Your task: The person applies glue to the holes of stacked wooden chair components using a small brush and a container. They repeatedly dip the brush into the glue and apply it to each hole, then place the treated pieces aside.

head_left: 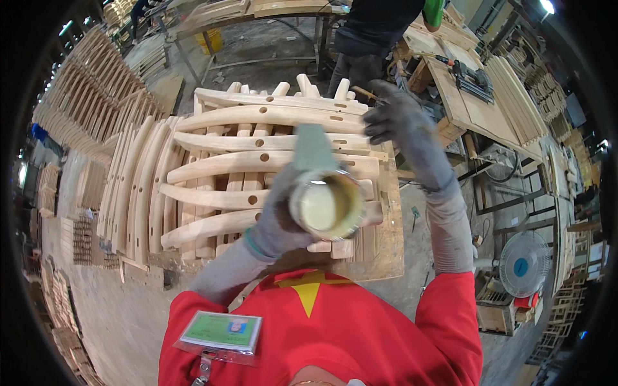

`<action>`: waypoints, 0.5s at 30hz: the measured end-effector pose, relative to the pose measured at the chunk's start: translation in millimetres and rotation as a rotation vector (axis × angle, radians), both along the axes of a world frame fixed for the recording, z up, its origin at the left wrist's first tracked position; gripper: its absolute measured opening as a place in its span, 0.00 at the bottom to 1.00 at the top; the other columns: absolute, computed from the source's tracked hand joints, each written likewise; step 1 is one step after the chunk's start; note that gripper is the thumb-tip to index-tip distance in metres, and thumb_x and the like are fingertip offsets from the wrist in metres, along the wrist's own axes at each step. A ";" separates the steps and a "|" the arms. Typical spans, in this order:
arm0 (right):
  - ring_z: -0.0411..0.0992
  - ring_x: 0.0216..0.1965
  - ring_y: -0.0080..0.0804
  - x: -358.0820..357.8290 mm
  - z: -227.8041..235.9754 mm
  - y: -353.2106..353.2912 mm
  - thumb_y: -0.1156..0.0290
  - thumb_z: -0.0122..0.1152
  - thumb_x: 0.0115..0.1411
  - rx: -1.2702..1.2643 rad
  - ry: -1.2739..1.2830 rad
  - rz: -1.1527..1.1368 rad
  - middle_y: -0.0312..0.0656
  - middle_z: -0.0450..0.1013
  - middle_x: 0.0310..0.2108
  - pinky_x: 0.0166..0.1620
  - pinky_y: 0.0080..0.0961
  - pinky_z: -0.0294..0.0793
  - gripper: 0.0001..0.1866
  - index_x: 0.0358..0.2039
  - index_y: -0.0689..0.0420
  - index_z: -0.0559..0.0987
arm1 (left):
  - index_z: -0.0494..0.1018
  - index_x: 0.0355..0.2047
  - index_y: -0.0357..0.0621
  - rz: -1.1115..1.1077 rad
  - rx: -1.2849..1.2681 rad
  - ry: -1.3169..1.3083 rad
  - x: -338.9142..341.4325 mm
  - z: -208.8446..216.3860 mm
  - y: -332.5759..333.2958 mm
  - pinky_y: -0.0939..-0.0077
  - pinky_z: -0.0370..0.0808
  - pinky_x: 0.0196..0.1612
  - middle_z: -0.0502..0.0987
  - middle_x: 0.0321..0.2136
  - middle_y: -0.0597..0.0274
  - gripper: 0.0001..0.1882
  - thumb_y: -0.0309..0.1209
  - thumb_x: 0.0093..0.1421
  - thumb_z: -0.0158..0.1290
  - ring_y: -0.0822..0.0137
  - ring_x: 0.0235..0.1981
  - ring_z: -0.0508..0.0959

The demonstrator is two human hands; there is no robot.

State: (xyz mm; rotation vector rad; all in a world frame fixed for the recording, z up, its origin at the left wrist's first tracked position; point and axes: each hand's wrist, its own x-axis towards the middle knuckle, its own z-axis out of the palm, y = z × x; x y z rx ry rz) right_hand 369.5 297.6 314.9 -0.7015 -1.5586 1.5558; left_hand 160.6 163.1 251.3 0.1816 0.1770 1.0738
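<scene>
My left hand (278,215), in a grey glove, is wrapped round an open container (355,204) with pale cream liquid in it. A flat grey-green piece (312,145) sticks out past its far rim; I cannot tell whether it is part of the container. My right hand (398,116), gloved and blurred, is raised at the far right of the wood stack, its fingers closed on a thin wooden stick (364,92). Below both hands lie several curved wooden slats (222,161) with holes and slots, resting across other wooden bars.
More curved slats (138,193) stand in a row at the left, before a tall pile (96,90). A person (370,29) stands beyond the stack. On the right are a workbench (460,96) with a power tool (473,80) and a fan (524,264).
</scene>
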 end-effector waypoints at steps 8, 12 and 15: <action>0.76 0.36 0.34 -13.4 35.9 -63.4 0.81 0.58 0.54 0.362 0.079 -0.102 0.50 0.75 0.36 0.40 0.26 0.77 0.11 0.38 0.71 0.76 | 0.58 0.58 0.43 0.580 0.287 0.692 -55.3 7.3 -36.7 0.54 0.69 0.55 0.66 0.53 0.50 0.33 0.48 0.58 0.50 0.57 0.52 0.70; 0.77 0.35 0.36 -30.3 39.7 -81.5 0.87 0.63 0.47 0.118 0.186 0.090 0.51 0.75 0.33 0.40 0.25 0.78 0.10 0.32 0.69 0.75 | 0.58 0.56 0.38 0.823 0.779 1.331 -67.2 12.4 -28.9 0.66 0.67 0.59 0.62 0.57 0.53 0.22 0.31 0.64 0.47 0.63 0.55 0.68; 0.76 0.36 0.33 -41.7 32.2 -85.8 0.87 0.63 0.47 0.109 0.096 0.089 0.50 0.76 0.33 0.41 0.25 0.78 0.11 0.33 0.69 0.76 | 0.59 0.55 0.39 0.809 0.611 1.159 -66.5 3.8 -24.8 0.68 0.69 0.57 0.67 0.53 0.54 0.35 0.26 0.48 0.61 0.63 0.53 0.70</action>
